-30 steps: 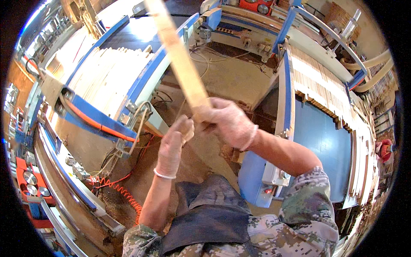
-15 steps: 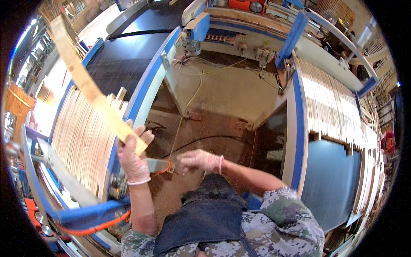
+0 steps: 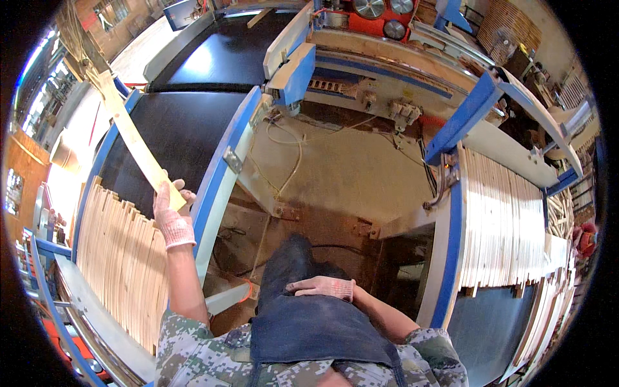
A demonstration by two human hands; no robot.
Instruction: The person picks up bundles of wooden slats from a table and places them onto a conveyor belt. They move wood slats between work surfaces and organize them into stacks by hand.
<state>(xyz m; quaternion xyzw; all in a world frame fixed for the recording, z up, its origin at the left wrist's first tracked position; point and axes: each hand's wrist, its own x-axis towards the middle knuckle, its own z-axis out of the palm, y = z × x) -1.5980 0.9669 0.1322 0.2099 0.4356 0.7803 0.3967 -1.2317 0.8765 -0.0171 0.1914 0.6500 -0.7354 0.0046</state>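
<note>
Two belt beds flank the worker I follow remotely: a black belt on the left, edged by a blue rail, and a dark belt on the right. Each carries pale strips, a left row and a right row, set side by side, I judge, to keep them aligned and within reach. A dark apron covers the worker's front, probably guarding the clothing. The wooden board slants up and away over the black belt. The left hand grips only its near end, which I take to leave the rest of its length clear. The right hand rests on the apron, its fingers loosely extended together; I see nothing in them, though their underside is hidden. The board's near end appears to lie across the left palm, with the left fingers curled beside its right edge.
</note>
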